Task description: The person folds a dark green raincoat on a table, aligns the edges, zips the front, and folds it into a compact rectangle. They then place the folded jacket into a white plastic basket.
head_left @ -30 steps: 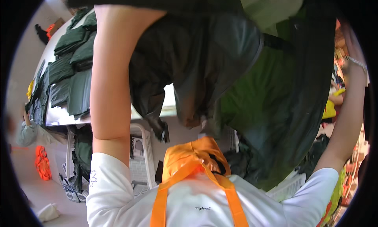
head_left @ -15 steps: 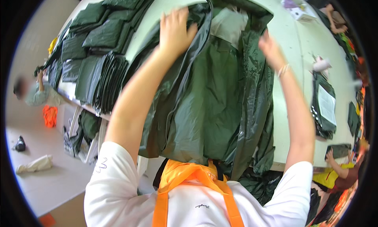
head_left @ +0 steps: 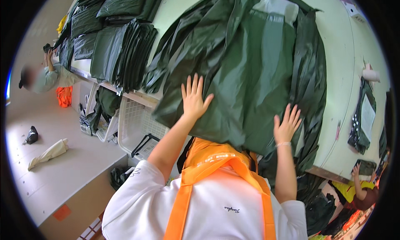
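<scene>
A dark green garment (head_left: 254, 77) lies spread on the pale table (head_left: 343, 86), its hem at the near edge and a pale panel (head_left: 278, 7) at its far end. The left hand (head_left: 195, 99) rests palm down on the lower left part, fingers spread; the right hand (head_left: 286, 125) is at the lower right part, fingers likewise spread. Neither pinches the cloth. Left of the garment stand stacked dark green packets (head_left: 123, 52); below them is a white basket (head_left: 132, 108). To the right lies a dark packet bearing a white sheet (head_left: 367, 117), near a white roll (head_left: 371, 75).
</scene>
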Demonstrator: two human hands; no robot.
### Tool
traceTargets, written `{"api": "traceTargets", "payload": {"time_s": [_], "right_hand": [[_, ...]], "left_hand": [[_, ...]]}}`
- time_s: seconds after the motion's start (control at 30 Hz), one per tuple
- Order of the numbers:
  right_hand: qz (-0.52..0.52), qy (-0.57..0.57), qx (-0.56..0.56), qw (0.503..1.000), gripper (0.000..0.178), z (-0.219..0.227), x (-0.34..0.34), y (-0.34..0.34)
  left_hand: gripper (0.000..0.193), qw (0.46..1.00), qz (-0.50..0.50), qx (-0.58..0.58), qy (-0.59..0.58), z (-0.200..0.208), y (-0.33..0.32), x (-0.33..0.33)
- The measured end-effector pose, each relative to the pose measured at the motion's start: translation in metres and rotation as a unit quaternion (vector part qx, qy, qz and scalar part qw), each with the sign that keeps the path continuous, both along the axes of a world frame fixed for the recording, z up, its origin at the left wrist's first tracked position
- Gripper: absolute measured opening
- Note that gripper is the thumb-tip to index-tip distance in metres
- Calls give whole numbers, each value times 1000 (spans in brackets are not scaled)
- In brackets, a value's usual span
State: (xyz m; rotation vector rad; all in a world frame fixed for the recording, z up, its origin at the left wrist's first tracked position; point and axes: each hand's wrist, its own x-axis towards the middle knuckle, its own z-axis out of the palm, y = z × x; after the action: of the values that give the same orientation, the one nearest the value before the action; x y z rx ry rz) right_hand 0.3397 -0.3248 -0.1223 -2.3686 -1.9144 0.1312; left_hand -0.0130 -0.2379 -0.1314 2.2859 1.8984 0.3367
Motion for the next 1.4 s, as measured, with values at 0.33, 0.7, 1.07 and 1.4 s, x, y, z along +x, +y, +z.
{"api": "traceTargets", "payload": {"time_s": [0.33, 0.7, 1.07, 1.4], "right_hand": [[77, 170, 158, 970, 34, 62, -107, 28], [135, 337, 141, 921, 29, 65, -257, 21], [-130, 739, -84, 655, 19, 88, -191, 5], [-129, 60, 98, 985, 29, 39, 9, -104]], "left_hand": [[52, 892, 326, 129, -284, 24, -30, -124], [20, 469, 311, -275, -780, 67, -37, -112], [36, 343, 188, -449, -803, 74, -82, 4], [18, 430, 278, -391, -765, 63, -46, 51]]}}
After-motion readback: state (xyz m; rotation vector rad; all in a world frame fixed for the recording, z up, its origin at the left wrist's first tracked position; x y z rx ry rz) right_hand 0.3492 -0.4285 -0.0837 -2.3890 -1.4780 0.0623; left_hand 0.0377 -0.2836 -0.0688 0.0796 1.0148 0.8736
